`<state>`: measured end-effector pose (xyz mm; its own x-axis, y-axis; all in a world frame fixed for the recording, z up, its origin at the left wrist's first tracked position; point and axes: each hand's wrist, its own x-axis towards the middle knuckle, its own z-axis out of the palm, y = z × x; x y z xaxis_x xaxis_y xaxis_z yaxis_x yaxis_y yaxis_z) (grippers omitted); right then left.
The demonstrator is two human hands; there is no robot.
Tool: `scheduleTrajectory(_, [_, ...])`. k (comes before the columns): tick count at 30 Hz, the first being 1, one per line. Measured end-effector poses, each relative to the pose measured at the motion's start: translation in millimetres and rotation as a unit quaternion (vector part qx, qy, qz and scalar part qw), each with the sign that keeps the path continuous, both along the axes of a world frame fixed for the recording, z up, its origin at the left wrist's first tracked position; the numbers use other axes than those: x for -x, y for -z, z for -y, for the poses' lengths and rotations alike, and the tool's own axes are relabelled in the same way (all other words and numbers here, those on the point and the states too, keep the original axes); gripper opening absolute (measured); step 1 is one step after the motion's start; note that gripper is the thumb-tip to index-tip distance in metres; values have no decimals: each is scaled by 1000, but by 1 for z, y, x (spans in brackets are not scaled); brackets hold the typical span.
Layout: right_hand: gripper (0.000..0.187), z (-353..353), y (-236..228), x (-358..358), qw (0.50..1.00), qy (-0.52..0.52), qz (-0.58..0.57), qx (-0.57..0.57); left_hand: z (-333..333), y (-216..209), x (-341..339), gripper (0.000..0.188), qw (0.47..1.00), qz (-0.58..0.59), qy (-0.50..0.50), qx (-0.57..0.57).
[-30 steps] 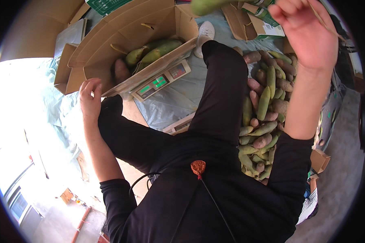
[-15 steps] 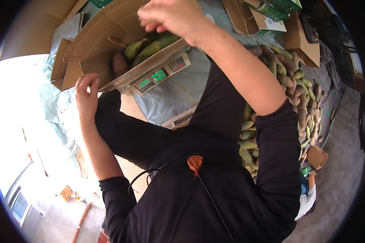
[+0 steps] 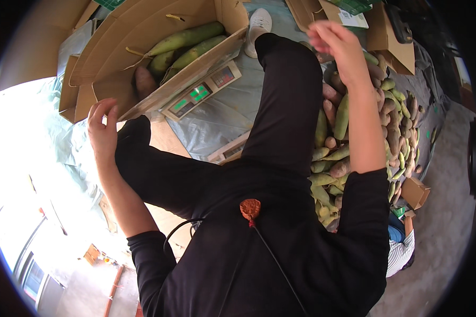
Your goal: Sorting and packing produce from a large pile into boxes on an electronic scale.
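My left hand (image 3: 102, 129) is beside the near left corner of a cardboard box (image 3: 108, 100), its fingers loosely bent and the thumb apart. Nothing shows in it, and I cannot tell whether it touches the cardboard. Inside the box lie long green vegetables (image 3: 188, 38) and a reddish-brown one (image 3: 144, 82). Raised over the upper end of a large heap of vegetables (image 3: 391, 127), my right hand (image 3: 341, 47) appears empty, with blurred, loosely spread fingers. The box rests on or against a scale with a lit green display (image 3: 192, 99); its underside is hidden.
My legs (image 3: 283, 100) straddle the plastic-covered ground, with a white shoe (image 3: 260, 26) beside the box. More cardboard boxes (image 3: 391, 45) stand at the upper right. A person in a striped sleeve (image 3: 402, 253) is at the lower right, near a small carton (image 3: 415, 193).
My right hand has moved from above the box rightward to above the heap, uncovering more of the box's contents. My left hand stays by the box corner.
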<state>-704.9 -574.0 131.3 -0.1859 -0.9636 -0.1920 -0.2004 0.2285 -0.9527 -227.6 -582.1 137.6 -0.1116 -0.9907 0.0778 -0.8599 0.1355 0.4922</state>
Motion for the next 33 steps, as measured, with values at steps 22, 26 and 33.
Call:
scheduleTrajectory(22, [22,-293,237,-19,809,301,327,-385,7,9,-15,15,998,48,23,20])
scheduleTrajectory(26, [23,-349,338,21,943,78,32,-323,16,22,-6,16,999,40,34,13])
scheduleTrajectory(33, [19,-273,253,-7,882,-28,-119,-454,1,3,-24,17,996,92,0,4])
